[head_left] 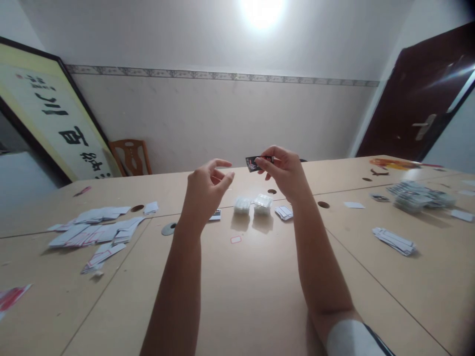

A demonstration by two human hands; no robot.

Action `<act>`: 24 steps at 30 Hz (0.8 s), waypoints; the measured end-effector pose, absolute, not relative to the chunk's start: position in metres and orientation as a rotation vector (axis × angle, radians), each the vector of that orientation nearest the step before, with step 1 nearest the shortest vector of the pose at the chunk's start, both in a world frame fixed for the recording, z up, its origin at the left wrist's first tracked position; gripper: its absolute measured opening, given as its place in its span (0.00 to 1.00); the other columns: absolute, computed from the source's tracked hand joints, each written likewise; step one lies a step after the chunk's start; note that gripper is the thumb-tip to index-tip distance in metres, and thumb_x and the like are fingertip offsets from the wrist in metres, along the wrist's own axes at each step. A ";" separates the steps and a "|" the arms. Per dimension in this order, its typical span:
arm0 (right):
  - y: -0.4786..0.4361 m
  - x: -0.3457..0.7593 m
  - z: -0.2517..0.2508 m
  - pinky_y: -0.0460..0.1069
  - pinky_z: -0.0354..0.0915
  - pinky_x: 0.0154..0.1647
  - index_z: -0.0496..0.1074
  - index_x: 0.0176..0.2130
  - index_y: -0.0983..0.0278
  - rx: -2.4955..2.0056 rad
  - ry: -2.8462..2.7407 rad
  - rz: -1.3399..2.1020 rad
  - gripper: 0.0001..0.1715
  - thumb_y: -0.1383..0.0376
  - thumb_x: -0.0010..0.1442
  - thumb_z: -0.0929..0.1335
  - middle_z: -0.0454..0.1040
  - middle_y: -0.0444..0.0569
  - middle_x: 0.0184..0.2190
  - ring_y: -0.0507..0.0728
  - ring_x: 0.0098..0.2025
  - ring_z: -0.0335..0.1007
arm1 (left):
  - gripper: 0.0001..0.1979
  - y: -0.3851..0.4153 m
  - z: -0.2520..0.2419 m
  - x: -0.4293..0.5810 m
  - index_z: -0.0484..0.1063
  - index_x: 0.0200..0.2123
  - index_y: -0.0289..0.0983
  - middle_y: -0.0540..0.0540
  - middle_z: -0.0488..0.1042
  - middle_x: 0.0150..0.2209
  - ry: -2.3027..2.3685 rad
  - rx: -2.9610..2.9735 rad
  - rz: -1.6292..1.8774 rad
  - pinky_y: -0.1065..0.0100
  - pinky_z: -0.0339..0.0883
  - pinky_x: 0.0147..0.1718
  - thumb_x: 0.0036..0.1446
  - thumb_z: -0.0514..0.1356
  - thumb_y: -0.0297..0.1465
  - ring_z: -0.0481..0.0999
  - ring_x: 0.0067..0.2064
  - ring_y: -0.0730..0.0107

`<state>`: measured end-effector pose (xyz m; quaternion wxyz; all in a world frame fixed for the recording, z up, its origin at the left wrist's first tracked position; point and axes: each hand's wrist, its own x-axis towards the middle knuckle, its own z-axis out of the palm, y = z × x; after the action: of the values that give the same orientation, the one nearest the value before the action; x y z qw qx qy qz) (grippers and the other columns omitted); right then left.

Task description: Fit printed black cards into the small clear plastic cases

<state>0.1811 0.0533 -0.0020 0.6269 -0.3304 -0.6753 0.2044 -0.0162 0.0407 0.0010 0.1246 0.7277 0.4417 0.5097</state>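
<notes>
My right hand (281, 168) pinches a small black card (254, 163) with red and white print, held up above the far part of the table. To its left, my left hand (210, 190) is raised with thumb and forefinger apart and nothing between them. Below and between the hands stand two stacks of clear plastic cases, a left stack (242, 205) and a right stack (262, 203). A dark-and-white card (215, 215) lies partly hidden by my left hand. Beside my right forearm is a small pile of white cards (284, 212). A red-edged label (236, 240) lies nearer me.
Piles of white cards (100, 230) spread over the table's left side. On the right are a bundle of white cards (395, 241) and heaped plastic packs (419, 195). Cable holes (323, 204) dot the tabletop (245, 296). A wooden chair (130, 154) stands behind.
</notes>
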 end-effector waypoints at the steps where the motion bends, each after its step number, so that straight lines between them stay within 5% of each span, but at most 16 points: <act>1: 0.054 0.182 -0.002 0.46 0.65 0.26 0.69 0.31 0.62 -0.759 -1.556 0.466 0.16 0.54 0.58 0.73 0.71 0.43 0.28 0.51 0.30 0.71 | 0.15 0.041 0.001 -0.019 0.78 0.45 0.38 0.48 0.78 0.27 1.292 2.110 1.503 0.66 0.70 0.31 0.57 0.64 0.38 0.78 0.30 0.66; 5: 0.067 0.183 -0.008 0.48 0.68 0.31 0.69 0.46 0.59 -0.841 -1.642 0.541 0.21 0.51 0.58 0.72 0.77 0.47 0.38 0.53 0.33 0.74 | 0.15 0.039 0.004 -0.028 0.77 0.45 0.38 0.48 0.78 0.27 1.247 2.072 1.560 0.67 0.71 0.32 0.56 0.65 0.39 0.79 0.31 0.66; 10: 0.109 0.175 -0.041 0.55 0.70 0.43 0.43 0.71 0.57 -1.181 -1.846 0.563 0.60 0.57 0.53 0.76 0.77 0.56 0.45 0.62 0.44 0.75 | 0.13 0.030 0.007 -0.028 0.78 0.44 0.39 0.49 0.78 0.26 1.188 2.067 1.607 0.67 0.73 0.33 0.56 0.65 0.37 0.79 0.31 0.67; 18: 0.153 0.158 -0.092 0.57 0.63 0.53 0.30 0.73 0.57 -1.574 -2.150 0.583 0.72 0.67 0.50 0.78 0.71 0.64 0.57 0.69 0.58 0.68 | 0.13 0.025 0.008 -0.027 0.78 0.43 0.38 0.50 0.77 0.26 1.173 2.086 1.608 0.69 0.73 0.33 0.57 0.65 0.37 0.79 0.30 0.68; 24: 0.162 0.158 -0.107 0.58 0.63 0.52 0.30 0.73 0.54 -1.653 -2.182 0.616 0.72 0.69 0.49 0.77 0.71 0.62 0.57 0.70 0.56 0.70 | 0.12 0.025 0.007 -0.027 0.78 0.43 0.38 0.50 0.77 0.26 1.143 2.100 1.597 0.69 0.73 0.32 0.57 0.65 0.37 0.78 0.29 0.69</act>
<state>0.1578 0.1620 -0.1066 0.1671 -0.5808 -0.7668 0.2165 -0.0266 0.0251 0.0072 0.1326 0.7239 0.3940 0.5506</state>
